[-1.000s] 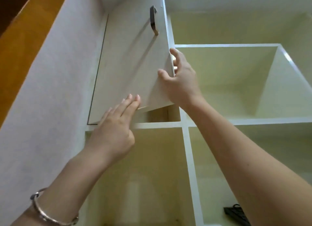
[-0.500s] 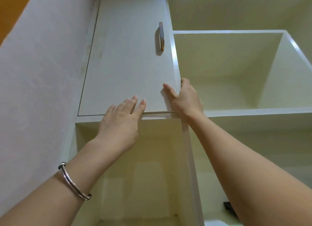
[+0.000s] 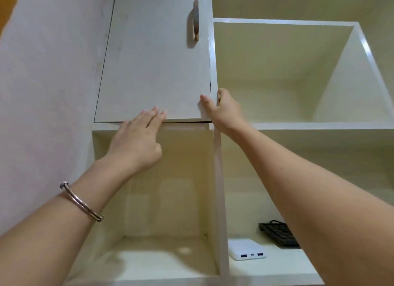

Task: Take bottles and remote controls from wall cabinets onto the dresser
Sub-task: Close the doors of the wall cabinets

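Fingertips (image 3: 158, 113) of the left hand (image 3: 136, 146) lie flat and close together against the bottom edge of the white cabinet door (image 3: 155, 66), the palm hanging below it over the open compartment underneath. Nothing is held in that hand; it only presses on the panel. A metal bangle (image 3: 82, 202) circles the left wrist

Over at the door's lower right corner the right hand (image 3: 223, 113) pinches the free edge: the thumb (image 3: 205, 101) sits on the front face while the other fingers curl round behind the edge, next to the white upright that divides the compartments. So that hand is closed on the door itself

From where I stand the door looks almost flush with the frame, only a thin dark gap showing along its bottom edge. Its metal handle (image 3: 195, 21) stands upright near the top right of the panel

To the right of the door a compartment (image 3: 277, 72) stands open, and the one below the door (image 3: 160, 211) has only bare walls and floor visible

Lower right, on the shelf (image 3: 277, 268) partly hidden by the right forearm, a white power bank (image 3: 247, 251) lies flat, and just behind it sits a black thing with rows of buttons (image 3: 278, 235), perhaps a remote or a small keyboard, I cannot tell which

Whitish wall (image 3: 47, 83) fills the left side
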The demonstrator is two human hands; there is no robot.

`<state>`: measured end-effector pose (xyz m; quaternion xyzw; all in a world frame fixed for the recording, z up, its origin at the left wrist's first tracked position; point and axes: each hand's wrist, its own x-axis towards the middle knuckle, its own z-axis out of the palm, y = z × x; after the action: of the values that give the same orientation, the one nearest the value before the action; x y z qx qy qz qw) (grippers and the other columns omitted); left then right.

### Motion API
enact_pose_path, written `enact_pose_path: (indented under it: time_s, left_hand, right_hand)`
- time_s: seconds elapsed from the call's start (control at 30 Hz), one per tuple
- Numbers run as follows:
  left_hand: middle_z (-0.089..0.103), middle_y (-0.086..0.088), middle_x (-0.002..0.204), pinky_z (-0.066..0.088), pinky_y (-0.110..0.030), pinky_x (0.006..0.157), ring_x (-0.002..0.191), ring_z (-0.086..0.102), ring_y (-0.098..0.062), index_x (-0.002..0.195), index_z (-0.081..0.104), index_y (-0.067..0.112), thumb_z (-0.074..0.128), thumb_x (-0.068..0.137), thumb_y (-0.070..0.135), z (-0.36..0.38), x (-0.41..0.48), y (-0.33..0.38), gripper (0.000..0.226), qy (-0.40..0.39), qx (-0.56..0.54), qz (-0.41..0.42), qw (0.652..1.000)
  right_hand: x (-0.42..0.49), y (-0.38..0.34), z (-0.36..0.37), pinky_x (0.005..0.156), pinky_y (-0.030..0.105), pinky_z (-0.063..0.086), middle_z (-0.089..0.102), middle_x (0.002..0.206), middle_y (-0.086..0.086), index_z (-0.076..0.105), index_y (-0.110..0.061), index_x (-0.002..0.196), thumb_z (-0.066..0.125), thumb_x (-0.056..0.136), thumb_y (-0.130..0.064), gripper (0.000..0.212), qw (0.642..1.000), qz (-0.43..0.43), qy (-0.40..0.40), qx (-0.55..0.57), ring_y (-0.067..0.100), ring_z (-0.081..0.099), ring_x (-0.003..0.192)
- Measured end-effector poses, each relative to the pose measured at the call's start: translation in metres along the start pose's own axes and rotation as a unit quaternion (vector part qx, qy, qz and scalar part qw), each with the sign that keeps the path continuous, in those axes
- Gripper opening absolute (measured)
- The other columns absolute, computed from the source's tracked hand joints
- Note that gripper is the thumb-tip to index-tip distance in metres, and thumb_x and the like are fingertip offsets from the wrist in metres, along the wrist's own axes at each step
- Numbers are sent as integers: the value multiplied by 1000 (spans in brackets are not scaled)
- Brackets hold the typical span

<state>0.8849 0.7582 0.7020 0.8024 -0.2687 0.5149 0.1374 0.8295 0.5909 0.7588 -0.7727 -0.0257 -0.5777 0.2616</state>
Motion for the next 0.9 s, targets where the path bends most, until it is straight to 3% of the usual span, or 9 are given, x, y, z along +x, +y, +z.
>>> enact_pose_path:
  time_s: [0.13, 0.23, 0.37, 0.5, 0.63, 0.7, 0.77, 0.83, 0.9]
  left_hand:
    - [18, 0, 158, 18, -35, 117, 145, 19, -21, 147, 23, 22, 48, 84, 19, 2, -23, -5, 68, 0, -79, -30, 996]
    - [41, -8, 145, 30, -37, 111, 134, 37, -27, 138, 42, 15, 49, 85, 18, 5, -58, -5, 54, 13, -205, -85, 975]
    - [65, 0, 101, 41, -13, 80, 95, 57, -13, 111, 63, 14, 53, 87, 6, 15, -143, 5, 27, 13, -374, -131, 918]
    - [70, 18, 87, 40, 6, 68, 79, 61, 16, 88, 63, 30, 55, 87, 6, 48, -276, 25, 25, -171, -488, -136, 845]
    - [70, 29, 85, 45, -2, 61, 79, 66, 3, 75, 67, 34, 60, 85, 5, 70, -431, 58, 32, -445, -498, -155, 728]
    - [75, 15, 71, 45, -2, 57, 70, 66, -7, 74, 67, 23, 58, 85, -4, 76, -504, 73, 30, -560, -498, -183, 637]
    - [74, -3, 66, 44, -2, 55, 66, 65, -17, 72, 66, 16, 57, 85, -7, 79, -563, 91, 28, -646, -477, -173, 570]
    - [72, -11, 79, 44, 0, 60, 71, 65, -20, 75, 65, 17, 55, 88, -2, 83, -619, 107, 25, -714, -443, -154, 520]
    - [71, -10, 84, 46, -9, 78, 81, 65, -23, 79, 64, 21, 55, 88, 6, 83, -663, 125, 19, -762, -409, -132, 484]
  right_hand:
    - [-25, 1, -14, 101, 39, 40, 44, 142, 7, 28, -13, 143, 53, 90, -33, 62, 999, -5, -15, -39, 23, 43, 130]
    - [-69, 6, -31, 103, 35, 41, 49, 137, 6, 41, -14, 136, 56, 87, -26, 53, 999, -2, 6, -46, 20, 47, 126]
    - [-176, 25, -63, 80, 11, 41, 63, 110, -4, 59, -16, 117, 58, 87, -21, 30, 997, 19, -21, -66, 8, 57, 100]
    - [-332, 57, -99, 79, 9, 44, 64, 94, -13, 60, -24, 113, 60, 87, -24, 26, 971, 181, -142, -70, -1, 60, 88]
    - [-532, 76, -150, 65, 2, 43, 64, 87, -6, 59, -29, 103, 63, 86, -18, 21, 860, 438, -239, -108, -11, 59, 68]
    - [-631, 64, -186, 63, 5, 43, 63, 92, -3, 56, -31, 100, 60, 87, -17, 20, 781, 562, -246, -121, -5, 59, 65]
    - [-713, 38, -222, 60, 4, 42, 59, 92, -3, 58, -20, 109, 58, 88, -15, 22, 698, 670, -212, -139, -3, 59, 66]
    - [-779, 7, -252, 60, 6, 41, 61, 88, -1, 59, -13, 115, 60, 86, -17, 29, 616, 755, -161, -157, 9, 61, 76]
    - [-830, -22, -269, 65, 14, 41, 62, 90, 2, 58, -12, 118, 61, 86, -20, 34, 543, 816, -113, -161, 18, 61, 86]
